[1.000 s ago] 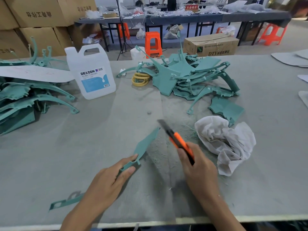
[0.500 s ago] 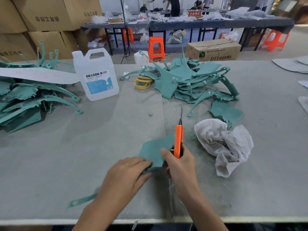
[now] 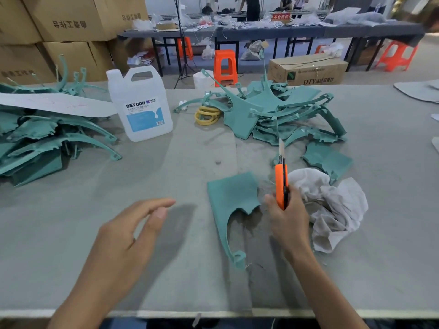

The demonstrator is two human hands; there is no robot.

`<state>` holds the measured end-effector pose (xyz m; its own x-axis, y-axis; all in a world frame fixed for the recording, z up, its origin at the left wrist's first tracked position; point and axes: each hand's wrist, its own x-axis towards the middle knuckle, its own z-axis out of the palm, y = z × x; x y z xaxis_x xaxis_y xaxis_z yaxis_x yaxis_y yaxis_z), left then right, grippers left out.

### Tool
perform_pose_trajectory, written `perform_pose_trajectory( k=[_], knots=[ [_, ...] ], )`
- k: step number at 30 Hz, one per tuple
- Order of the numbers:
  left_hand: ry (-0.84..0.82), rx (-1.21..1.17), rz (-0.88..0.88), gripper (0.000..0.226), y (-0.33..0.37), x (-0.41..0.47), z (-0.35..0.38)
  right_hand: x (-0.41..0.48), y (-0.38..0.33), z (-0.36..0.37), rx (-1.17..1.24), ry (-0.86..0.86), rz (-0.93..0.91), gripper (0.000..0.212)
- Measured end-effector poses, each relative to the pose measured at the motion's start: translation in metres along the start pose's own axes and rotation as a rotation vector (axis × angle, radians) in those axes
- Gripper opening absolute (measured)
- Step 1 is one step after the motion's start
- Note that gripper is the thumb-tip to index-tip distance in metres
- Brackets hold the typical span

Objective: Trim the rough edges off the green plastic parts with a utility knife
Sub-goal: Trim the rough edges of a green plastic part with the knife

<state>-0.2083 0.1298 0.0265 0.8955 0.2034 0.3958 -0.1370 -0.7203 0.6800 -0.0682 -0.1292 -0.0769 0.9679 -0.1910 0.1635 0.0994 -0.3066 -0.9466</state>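
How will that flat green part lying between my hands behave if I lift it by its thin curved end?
The green part looks like thin moulded plastic, so probably light. Its narrow arm holds a clean curve, so likely stiff, with slight flex. Lifted there, the wide end would probably swing down.

One view to work from: head-worn, wide-angle, looking forward and down over the grey table (image 3: pixel 59 245). Near edge of the table runs along the frame bottom, behind the wrists. Left hand (image 3: pixel 133 233) and right hand (image 3: pixel 288 222), the latter gripping the utility knife (image 3: pixel 281 186), sit close under the lens, forearms entering from below. Past the fingertips I see to the far edge, then an orange stool (image 3: pixel 225 67) and long benches (image 3: pixel 308 32). Edges bow toward the corners.
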Motion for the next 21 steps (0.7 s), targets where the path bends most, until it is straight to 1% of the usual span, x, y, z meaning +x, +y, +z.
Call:
perform_pose_trajectory(
  k=[1, 3, 5, 6, 7, 9, 11, 12, 13, 15, 18, 21],
  knots=[
    [0.003, -0.004, -0.049, 0.015, -0.011, 0.009, 0.006, -0.004, 0.001, -0.006, -0.07, -0.013, -0.017, 0.017],
    [-0.045, -0.005, -0.107, 0.015, -0.03, 0.026, 0.027, -0.011, 0.004, -0.018, -0.217, -0.036, -0.036, 0.023],
    [-0.111, -0.007, -0.083, 0.013, -0.038, 0.044, 0.058, -0.021, 0.009, -0.029, -0.351, -0.05, -0.073, 0.03],
    [-0.16, 0.007, -0.048, 0.018, -0.038, 0.054, 0.075, -0.026, 0.01, -0.033, -0.411, -0.043, -0.114, 0.033],
    [-0.225, 0.039, -0.012, 0.028, -0.037, 0.065, 0.093, -0.031, 0.01, -0.037, -0.451, -0.033, -0.155, 0.034],
    [-0.418, 0.206, 0.026, 0.048, -0.032, 0.087, 0.127, -0.035, 0.011, -0.042, -0.463, -0.015, -0.193, 0.038],
    [-0.66, 0.381, -0.008, 0.082, -0.027, 0.102, 0.152, -0.035, 0.012, -0.044, -0.421, 0.014, -0.178, 0.041],
    [-0.74, 0.421, -0.025, 0.095, -0.029, 0.106, 0.16, -0.035, 0.011, -0.044, -0.397, 0.027, -0.162, 0.041],
    [-0.771, 0.429, -0.034, 0.102, -0.034, 0.107, 0.164, -0.035, 0.01, -0.044, -0.379, 0.034, -0.156, 0.041],
    [-0.738, 0.431, -0.02, 0.102, -0.049, 0.107, 0.162, -0.038, 0.007, -0.043, -0.357, 0.029, -0.164, 0.04],
    [-0.636, 0.527, -0.028, 0.095, -0.071, 0.104, 0.142, -0.038, 0.006, -0.043, -0.364, -0.024, -0.145, 0.04],
    [-0.508, 0.563, -0.1, 0.095, -0.093, 0.093, 0.118, -0.041, 0.007, -0.042, -0.423, -0.011, -0.241, 0.039]
  ],
)
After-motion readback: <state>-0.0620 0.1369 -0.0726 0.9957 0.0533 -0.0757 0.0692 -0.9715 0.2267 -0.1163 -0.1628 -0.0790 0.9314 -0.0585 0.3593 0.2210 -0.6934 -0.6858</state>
